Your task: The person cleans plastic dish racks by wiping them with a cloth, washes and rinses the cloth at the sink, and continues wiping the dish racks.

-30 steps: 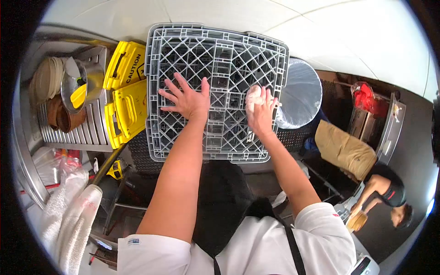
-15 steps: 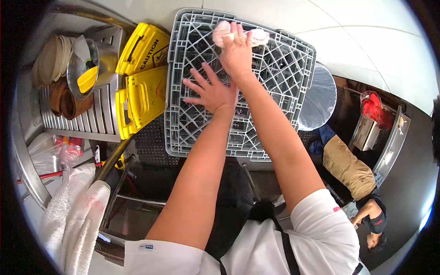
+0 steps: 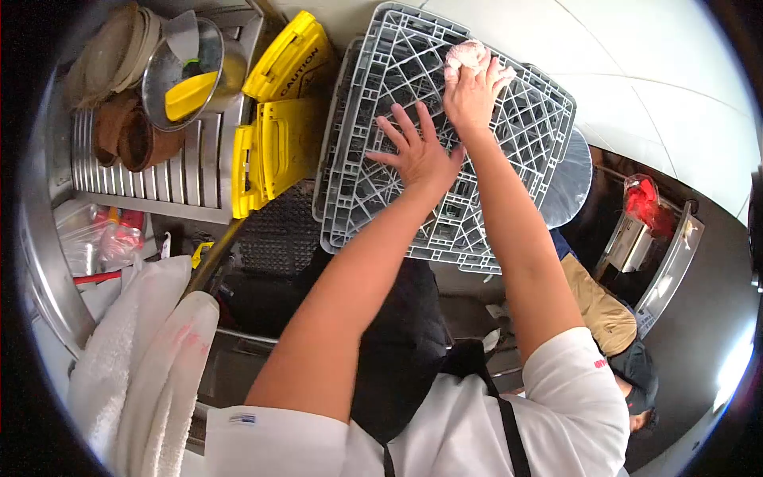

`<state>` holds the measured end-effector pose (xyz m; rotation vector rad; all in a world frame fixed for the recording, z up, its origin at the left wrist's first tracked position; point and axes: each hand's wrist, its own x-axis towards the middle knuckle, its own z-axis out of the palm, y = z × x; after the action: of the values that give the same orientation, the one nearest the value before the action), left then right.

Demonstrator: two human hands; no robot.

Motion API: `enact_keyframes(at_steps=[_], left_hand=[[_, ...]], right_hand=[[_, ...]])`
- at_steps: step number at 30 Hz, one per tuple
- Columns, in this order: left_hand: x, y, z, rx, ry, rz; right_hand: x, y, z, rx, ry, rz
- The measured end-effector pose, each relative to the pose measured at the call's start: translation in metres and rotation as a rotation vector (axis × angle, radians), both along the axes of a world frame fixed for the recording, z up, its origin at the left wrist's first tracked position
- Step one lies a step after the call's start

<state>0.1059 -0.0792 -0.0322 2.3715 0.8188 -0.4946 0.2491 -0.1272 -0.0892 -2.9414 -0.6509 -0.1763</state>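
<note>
A grey plastic lattice crate [image 3: 381, 179] stands in front of me, with the edge of another showing along its left side. My left hand [image 3: 421, 155] lies on the crate's lattice, fingers spread, nothing held. Farther up, near the crate's far edge, my right hand [image 3: 473, 91] presses a crumpled pinkish-white cloth [image 3: 466, 54] against the lattice. Its fingers bend over the cloth.
Yellow caution signs [image 3: 286, 143] lean left of the crate. Beyond are a metal rack [image 3: 199, 187] and a steel bowl [image 3: 167, 115]. White towels [image 3: 163, 366] hang lower left. A plastic-covered round container [image 3: 572, 179] and a co-worker [image 3: 636, 370] are on the right.
My right hand and the cloth moved from the crate's right side to its far edge. The crate now sits farther right and tilted in view, with the second crate's edge exposed at left.
</note>
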Motion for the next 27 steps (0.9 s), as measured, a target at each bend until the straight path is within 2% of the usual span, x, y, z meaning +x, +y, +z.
enact_keyframes(at_steps=[1, 6, 7, 10, 14, 15, 16, 18, 22, 23, 26, 27], left_hand=[[-0.011, 0.009, 0.004, -0.051, -0.027, -0.069], [-0.065, 0.042, 0.022, 0.127, -0.120, -0.357], [-0.070, 0.057, 0.015, 0.142, -0.148, -0.380], [-0.075, 0.073, -0.008, 0.231, -0.187, -0.467], [-0.076, 0.075, -0.022, 0.223, -0.136, -0.474], [-0.075, 0.074, -0.023, 0.220, -0.136, -0.471], [-0.076, 0.073, -0.024, 0.218, -0.137, -0.470], [-0.075, 0.071, -0.025, 0.203, -0.129, -0.450], [-0.075, 0.071, -0.018, 0.181, -0.095, -0.431], [-0.074, 0.070, -0.016, 0.178, -0.088, -0.439], [-0.073, 0.071, -0.014, 0.150, -0.067, -0.440], [-0.074, 0.072, -0.014, 0.140, -0.081, -0.429]], right_hand=[[-0.001, -0.001, -0.004, 0.043, -0.002, -0.013], [-0.003, -0.005, -0.008, 0.244, -0.152, 0.019], [-0.005, -0.004, -0.002, 0.254, -0.305, 0.040], [-0.008, -0.009, 0.003, 0.389, -0.081, -0.044], [-0.015, 0.005, 0.035, 0.473, -0.225, 0.294], [-0.021, 0.006, 0.023, 0.401, -0.153, 0.306], [-0.034, 0.017, 0.028, 0.255, -0.034, 0.177], [-0.040, 0.035, 0.021, 0.226, -0.135, 0.058], [-0.023, 0.068, 0.032, 0.107, 0.043, -0.114], [-0.019, 0.069, 0.022, 0.116, -0.019, -0.109], [-0.014, 0.076, 0.025, -0.020, 0.182, -0.181], [-0.009, 0.078, 0.028, 0.006, 0.279, -0.166]])
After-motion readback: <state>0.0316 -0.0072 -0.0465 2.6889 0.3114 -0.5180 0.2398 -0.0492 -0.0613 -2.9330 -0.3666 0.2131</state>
